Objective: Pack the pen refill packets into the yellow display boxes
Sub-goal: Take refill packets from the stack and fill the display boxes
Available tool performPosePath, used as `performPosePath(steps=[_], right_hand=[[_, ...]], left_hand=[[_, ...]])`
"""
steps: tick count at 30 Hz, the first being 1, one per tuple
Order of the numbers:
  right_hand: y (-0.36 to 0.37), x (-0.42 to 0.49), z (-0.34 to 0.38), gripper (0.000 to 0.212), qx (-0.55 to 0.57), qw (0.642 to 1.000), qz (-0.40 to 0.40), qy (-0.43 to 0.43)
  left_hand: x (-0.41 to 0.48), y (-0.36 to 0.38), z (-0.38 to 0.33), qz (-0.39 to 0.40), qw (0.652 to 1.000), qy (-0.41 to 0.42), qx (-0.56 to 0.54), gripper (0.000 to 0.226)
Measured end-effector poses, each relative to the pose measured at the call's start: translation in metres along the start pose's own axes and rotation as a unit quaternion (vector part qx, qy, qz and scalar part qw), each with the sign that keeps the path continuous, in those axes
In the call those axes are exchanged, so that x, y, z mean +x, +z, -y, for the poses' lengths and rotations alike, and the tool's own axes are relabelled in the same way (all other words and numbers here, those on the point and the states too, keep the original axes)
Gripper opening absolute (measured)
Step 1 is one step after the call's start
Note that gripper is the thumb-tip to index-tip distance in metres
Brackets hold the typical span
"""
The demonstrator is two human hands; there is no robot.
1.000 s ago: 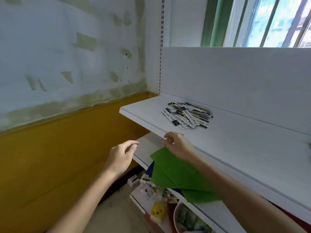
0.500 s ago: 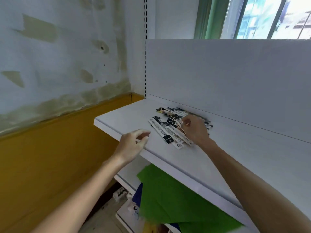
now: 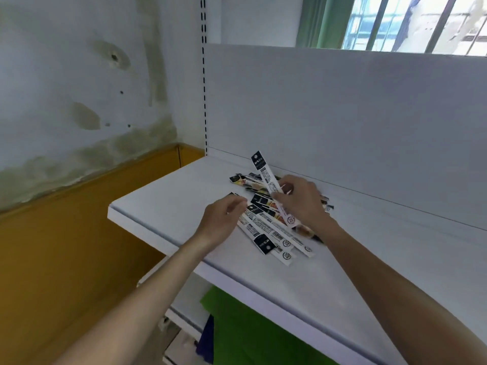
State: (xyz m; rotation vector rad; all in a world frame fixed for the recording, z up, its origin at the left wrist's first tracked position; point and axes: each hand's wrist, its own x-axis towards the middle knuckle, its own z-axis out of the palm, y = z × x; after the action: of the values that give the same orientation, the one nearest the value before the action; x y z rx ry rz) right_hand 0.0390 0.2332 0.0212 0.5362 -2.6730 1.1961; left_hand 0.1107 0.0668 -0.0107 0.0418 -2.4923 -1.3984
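A white shelf (image 3: 369, 259) lay under the pile of pen refill packets (image 3: 274, 233), its top smooth and matt, its front edge rounded. Behind the pile rose a plain white back panel (image 3: 342, 114), and left of the pile a slotted upright (image 3: 203, 75) ran up the corner. Further left of the pile stood a wall (image 3: 66, 75), pale and patchy with peeling, stained paint over a glossy yellow lower band (image 3: 66, 259). Above and to the right of the pile a barred window (image 3: 408, 22) with a green frame let in daylight. Below the pile, under the shelf, hung a flat green sheet (image 3: 250, 333).

The packets were long, thin, flat strips, white with black ends and small print, fanned loosely across one another. The right hand (image 3: 303, 204) hovered over the pile, thumb and fingers pinching one packet (image 3: 266, 175) that tilted up and away from the pile. The left hand (image 3: 221, 222) sat at the pile's left edge, apart from the right, fingers curled toward the strips; whether it gripped one could not be told.
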Motion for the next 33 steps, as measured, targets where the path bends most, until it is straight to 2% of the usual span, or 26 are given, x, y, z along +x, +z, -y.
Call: performPosePath(steps=[2, 5, 7, 10, 13, 16, 19, 23, 26, 27, 30, 33], right_hand=[[0.008, -0.004, 0.024, 0.014, 0.086, 0.993, 0.073, -0.016], [0.024, -0.003, 0.047, 0.006, 0.076, 0.987, 0.119, -0.071], [0.029, 0.002, 0.053, 0.013, 0.057, 0.986, 0.140, -0.070], [0.036, 0.004, 0.051, 0.030, -0.071, 0.986, 0.150, -0.034], [0.046, -0.004, 0.043, 0.048, -0.263, 0.945, 0.193, 0.018], [0.048, -0.009, 0.037, 0.032, -0.224, 0.947, 0.225, 0.047], [0.047, -0.004, 0.043, 0.024, -0.231, 0.952, 0.202, 0.007], [0.052, 0.004, 0.059, 0.026, -0.290, 0.940, 0.122, -0.131], [0.062, 0.010, 0.073, 0.027, -0.309, 0.923, 0.023, -0.230], [0.066, 0.012, 0.075, 0.026, -0.314, 0.916, -0.006, -0.249], [0.074, 0.018, 0.075, 0.034, -0.302, 0.919, -0.064, -0.247], [0.066, 0.015, 0.069, 0.061, -0.225, 0.957, -0.086, -0.160]], left_hand=[[0.014, -0.001, -0.003, 0.006, 0.997, -0.031, -0.069, 0.017], [0.028, -0.009, -0.005, -0.004, 0.988, -0.052, -0.146, 0.019], [0.035, -0.019, 0.000, -0.017, 0.987, -0.046, -0.152, 0.018], [0.042, -0.035, 0.013, -0.023, 0.993, -0.016, -0.111, 0.021], [0.050, -0.051, 0.025, -0.048, 0.991, -0.005, -0.124, 0.024], [0.058, -0.063, 0.034, -0.007, 0.995, 0.008, -0.104, 0.026], [0.061, -0.071, 0.038, 0.039, 0.994, 0.012, -0.097, 0.027], [0.066, -0.080, 0.041, 0.061, 0.993, -0.002, -0.105, 0.025], [0.064, -0.078, 0.036, 0.153, 0.986, -0.011, -0.063, 0.026], [0.061, -0.075, 0.033, 0.192, 0.977, -0.023, -0.086, 0.030], [0.057, -0.071, 0.033, 0.265, 0.931, -0.085, -0.237, 0.049], [0.060, -0.072, 0.039, 0.286, 0.918, -0.080, -0.263, 0.033]])
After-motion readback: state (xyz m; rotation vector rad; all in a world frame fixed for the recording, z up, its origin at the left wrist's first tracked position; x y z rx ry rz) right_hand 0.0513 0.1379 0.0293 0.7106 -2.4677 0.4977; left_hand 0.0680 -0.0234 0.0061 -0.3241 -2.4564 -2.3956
